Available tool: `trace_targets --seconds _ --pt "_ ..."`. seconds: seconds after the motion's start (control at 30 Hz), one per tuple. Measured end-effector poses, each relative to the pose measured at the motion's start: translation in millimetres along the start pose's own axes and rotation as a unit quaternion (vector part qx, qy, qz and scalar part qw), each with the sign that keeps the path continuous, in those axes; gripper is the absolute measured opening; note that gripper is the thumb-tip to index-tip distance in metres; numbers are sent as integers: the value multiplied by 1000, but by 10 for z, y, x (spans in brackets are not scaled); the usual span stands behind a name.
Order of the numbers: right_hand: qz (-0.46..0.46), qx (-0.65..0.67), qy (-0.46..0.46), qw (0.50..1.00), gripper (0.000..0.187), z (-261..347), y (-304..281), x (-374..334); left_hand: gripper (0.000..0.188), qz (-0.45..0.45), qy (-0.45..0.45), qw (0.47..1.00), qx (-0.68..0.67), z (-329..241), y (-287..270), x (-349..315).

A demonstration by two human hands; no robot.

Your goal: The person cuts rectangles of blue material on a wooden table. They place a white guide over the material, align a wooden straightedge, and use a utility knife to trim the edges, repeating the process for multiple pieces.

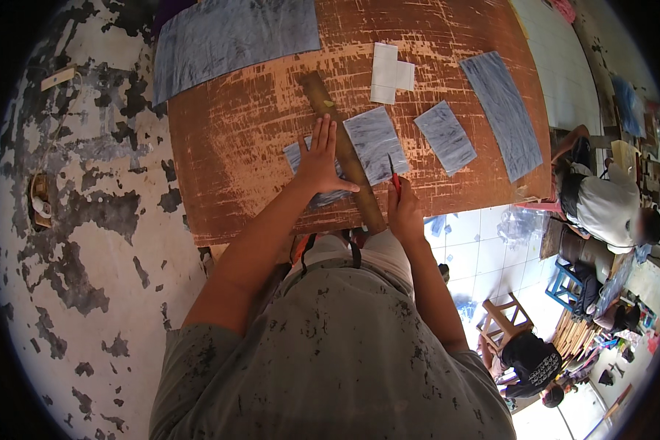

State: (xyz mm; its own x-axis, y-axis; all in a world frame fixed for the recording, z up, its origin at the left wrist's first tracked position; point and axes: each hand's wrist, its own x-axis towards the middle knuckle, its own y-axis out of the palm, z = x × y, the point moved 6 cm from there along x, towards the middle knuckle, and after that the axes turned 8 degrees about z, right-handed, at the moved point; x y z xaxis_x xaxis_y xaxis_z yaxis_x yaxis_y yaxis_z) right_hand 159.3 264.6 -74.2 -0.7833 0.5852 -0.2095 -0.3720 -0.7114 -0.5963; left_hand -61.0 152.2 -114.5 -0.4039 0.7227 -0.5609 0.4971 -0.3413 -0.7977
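My left hand (318,166) lies flat with fingers stretched, pressing on a long brown straightedge (348,150) and on a grey-blue streaked piece of sheet (293,154) partly hidden under it. In my right hand (405,213), near the table's front edge, is a knife (395,180) with a red handle and a thin dark blade pointing away from me. Its blade is over or close to the lower right of a squarish grey-blue piece (375,139), which lies just right of the straightedge. Whether the blade touches it I cannot tell.
The scratched brown table (235,139) also bears a large grey-blue sheet (242,40), a smaller piece (446,139), a long strip (502,114) and white paper pieces (386,73). At right are two people (609,202), a wooden stool (504,319) and a blue stool (562,286).
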Motion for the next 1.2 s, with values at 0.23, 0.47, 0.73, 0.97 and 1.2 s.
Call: trace_targets --seconds 0.23,0.47,0.73,0.97,1.2 --pt "44 2 45 998 32 -101 -15 2 178 -3 -2 1000 8 15 23 14" --pt "170 -94 91 977 29 244 409 530 181 -9 -5 1000 17 -60 -58 6" --pt "187 -263 -47 945 26 715 720 1329 182 27 -9 999 34 -102 -58 55" --pt "183 -150 30 971 34 762 637 1297 181 -21 3 1000 16 -24 -10 7" --pt "185 -158 36 969 34 692 659 1316 179 -30 16 999 9 -57 -57 -6"
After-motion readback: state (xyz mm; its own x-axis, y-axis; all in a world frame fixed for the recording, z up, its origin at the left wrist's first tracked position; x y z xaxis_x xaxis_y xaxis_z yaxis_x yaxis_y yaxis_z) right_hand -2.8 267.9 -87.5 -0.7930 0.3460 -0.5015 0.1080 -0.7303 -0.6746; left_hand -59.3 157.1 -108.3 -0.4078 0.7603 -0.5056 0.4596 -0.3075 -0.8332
